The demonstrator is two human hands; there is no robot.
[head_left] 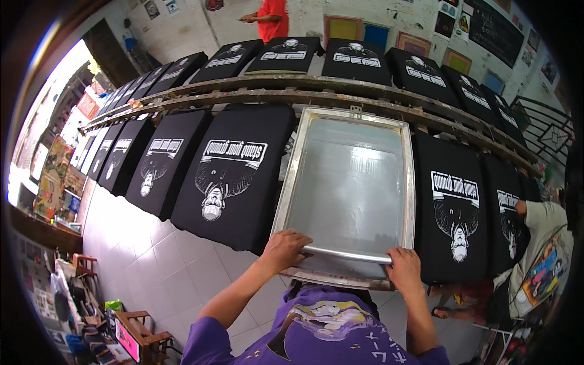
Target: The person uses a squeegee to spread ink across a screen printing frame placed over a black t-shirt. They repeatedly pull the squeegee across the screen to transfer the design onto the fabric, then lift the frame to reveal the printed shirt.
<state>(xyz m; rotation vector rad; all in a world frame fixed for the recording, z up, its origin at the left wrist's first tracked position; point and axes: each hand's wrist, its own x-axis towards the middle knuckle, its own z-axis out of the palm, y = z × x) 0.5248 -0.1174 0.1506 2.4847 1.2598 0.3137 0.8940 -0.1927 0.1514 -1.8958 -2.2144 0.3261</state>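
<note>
A screen printing frame (409,182) with worn pale edges lies in front of me, its mesh greyish and translucent. Across the near end of the mesh runs a silver squeegee (348,253). My left hand (286,249) is closed round its left end, beside the frame's left edge. At the other end, my right hand (404,267) grips the squeegee near the frame's right edge. To the left is a black shirt (234,173) with a white portrait and lettering, upside down from my side. Another black printed shirt (453,207) lies to the right.
Two long rails (243,88) run behind the frame. Beyond them stands a far row of black printed shirts (356,59). A person in a red shirt (272,18) is at the back; another person in a light shirt (538,249) works close on my right. A wooden stool (143,340) stands lower left.
</note>
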